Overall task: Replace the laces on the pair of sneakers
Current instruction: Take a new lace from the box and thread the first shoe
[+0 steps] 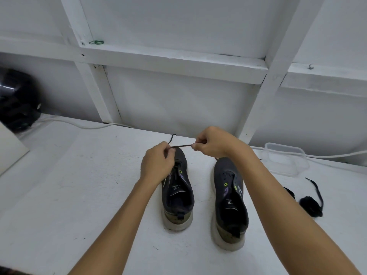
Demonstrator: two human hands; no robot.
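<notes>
Between both hands (178, 153), taut lace (182, 146)

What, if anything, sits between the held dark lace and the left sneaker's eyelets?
Nothing visible: the thin dark lace is stretched between left hand and right hand directly above the dark grey left sneaker.

On your desk (79, 185) you have a clear plastic container (286, 159), a white cable (83, 126) and a black helmet (17, 100).
</notes>
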